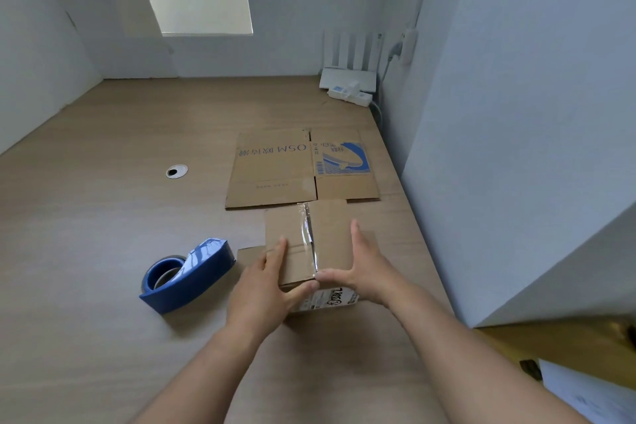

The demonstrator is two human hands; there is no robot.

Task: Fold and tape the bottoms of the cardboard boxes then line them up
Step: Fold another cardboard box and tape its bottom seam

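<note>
Left hand (265, 280) lies nearly flat on the left part of the top of a small brown cardboard box (335, 237), its fingers straight and its thumb reaching to the near edge. Right hand (364, 270) is just as open: its straight fingers run along the box's right edge and its thumb stretches leftward to the same near edge. The two thumb tips almost meet at the end of a shiny strip of clear tape (308, 234) that runs along the middle seam of the box. Neither hand curls round anything; both press. The box stands on a light wooden tabletop (103, 217), near its right side and close to the person. By count there are two hands, one standing box, one flattened brown cardboard box with blue print (275, 170) lying just behind it, and one blue plastic tape dispenser (192, 274) resting to its left. A bit of cardboard (249, 253) juts out from under the left hand; whether it is a flap of the box cannot be told. A printed label on the box's near face is partly covered by the hands and is unreadable. One round cable hole (177, 171) is set in the tabletop.
</note>
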